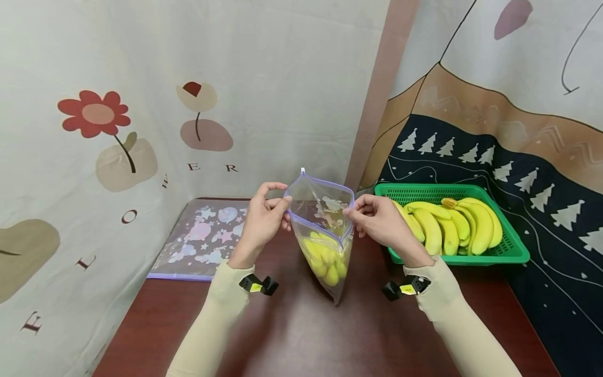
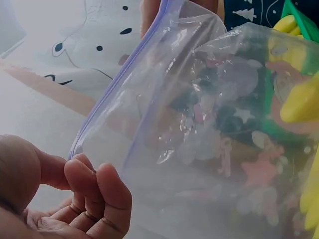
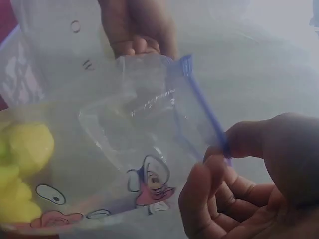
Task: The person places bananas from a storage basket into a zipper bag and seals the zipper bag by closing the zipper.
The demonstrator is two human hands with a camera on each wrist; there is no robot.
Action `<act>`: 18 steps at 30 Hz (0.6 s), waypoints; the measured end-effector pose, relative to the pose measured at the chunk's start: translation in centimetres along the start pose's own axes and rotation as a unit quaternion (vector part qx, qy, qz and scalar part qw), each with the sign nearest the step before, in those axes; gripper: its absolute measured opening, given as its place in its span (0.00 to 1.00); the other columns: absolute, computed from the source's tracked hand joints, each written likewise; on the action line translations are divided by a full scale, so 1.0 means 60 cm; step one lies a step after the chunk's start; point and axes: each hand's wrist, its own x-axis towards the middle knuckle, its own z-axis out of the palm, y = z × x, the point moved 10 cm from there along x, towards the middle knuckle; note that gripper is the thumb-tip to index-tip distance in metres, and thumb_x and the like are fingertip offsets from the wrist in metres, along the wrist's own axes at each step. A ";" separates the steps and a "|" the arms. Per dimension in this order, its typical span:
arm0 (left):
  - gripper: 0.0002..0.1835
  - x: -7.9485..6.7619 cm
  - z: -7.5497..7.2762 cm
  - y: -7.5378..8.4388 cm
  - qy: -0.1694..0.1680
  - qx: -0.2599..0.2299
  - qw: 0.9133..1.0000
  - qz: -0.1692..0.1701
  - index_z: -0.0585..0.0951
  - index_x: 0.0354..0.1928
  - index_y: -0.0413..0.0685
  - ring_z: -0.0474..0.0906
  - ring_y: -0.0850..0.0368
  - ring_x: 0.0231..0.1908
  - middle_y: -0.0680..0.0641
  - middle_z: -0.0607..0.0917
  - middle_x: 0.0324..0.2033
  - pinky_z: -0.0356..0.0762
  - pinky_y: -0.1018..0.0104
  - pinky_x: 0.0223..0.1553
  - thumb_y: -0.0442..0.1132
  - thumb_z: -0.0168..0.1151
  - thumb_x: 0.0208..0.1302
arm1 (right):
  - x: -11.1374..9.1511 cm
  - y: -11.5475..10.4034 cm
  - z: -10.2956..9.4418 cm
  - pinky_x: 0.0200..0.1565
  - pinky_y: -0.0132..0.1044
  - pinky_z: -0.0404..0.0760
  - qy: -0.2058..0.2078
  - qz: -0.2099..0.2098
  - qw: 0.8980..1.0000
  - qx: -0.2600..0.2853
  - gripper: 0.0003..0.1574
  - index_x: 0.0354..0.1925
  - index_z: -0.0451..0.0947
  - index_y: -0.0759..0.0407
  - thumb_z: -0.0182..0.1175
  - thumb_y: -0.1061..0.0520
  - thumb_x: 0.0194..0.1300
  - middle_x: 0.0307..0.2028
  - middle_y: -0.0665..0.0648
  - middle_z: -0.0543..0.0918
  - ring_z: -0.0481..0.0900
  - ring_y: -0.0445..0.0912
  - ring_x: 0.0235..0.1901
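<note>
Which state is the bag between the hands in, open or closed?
Open: the left hand and right hand pinch the bag by its purple rim, whose sides stand apart.

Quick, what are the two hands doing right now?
Left hand: pinching one side of the open bag's purple rim.
Right hand: pinching the other side of that rim.

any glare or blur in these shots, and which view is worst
Head view: clearest, with a pale sheen and soft shadows on the table; left wrist view: blown-out light at top left, bright glints on the bag; right wrist view: looks worst, hazy and soft, top right washed out, the yellow pieces lacking crisp edges.
</note>
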 end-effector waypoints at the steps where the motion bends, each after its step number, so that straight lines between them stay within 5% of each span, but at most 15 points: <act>1: 0.15 0.001 0.002 0.000 -0.004 -0.001 1.000 0.007 0.73 0.60 0.41 0.74 0.56 0.14 0.46 0.80 0.17 0.83 0.57 0.22 0.32 0.57 0.75 | 0.000 0.001 0.002 0.28 0.37 0.85 -0.003 0.002 1.000 -0.013 0.16 0.39 0.78 0.61 0.67 0.49 0.69 0.24 0.55 0.82 0.80 0.48 0.22; 6: 0.13 0.003 0.009 -0.005 -0.020 0.011 0.999 0.026 0.75 0.58 0.38 0.75 0.59 0.16 0.49 0.81 0.18 0.83 0.61 0.22 0.32 0.57 0.75 | -0.005 0.027 0.038 0.24 0.36 0.81 -0.090 0.047 0.990 -0.093 0.24 0.30 0.83 0.58 0.66 0.40 0.68 0.20 0.52 0.82 0.79 0.45 0.19; 10: 0.12 0.003 0.009 -0.007 -0.019 0.023 0.999 0.034 0.76 0.56 0.41 0.77 0.59 0.17 0.50 0.81 0.19 0.83 0.63 0.22 0.33 0.58 0.75 | -0.011 0.034 0.074 0.25 0.34 0.83 -0.162 0.055 0.983 -0.071 0.24 0.25 0.85 0.57 0.64 0.42 0.71 0.18 0.52 0.83 0.80 0.44 0.19; 18: 0.18 0.007 -0.004 -0.007 0.011 0.042 0.999 0.018 0.73 0.62 0.45 0.76 0.56 0.14 0.48 0.79 0.18 0.83 0.61 0.22 0.34 0.60 0.73 | -0.006 -0.006 0.067 0.24 0.34 0.78 -0.107 -0.031 0.994 0.014 0.19 0.26 0.82 0.61 0.60 0.53 0.73 0.18 0.55 0.79 0.74 0.45 0.19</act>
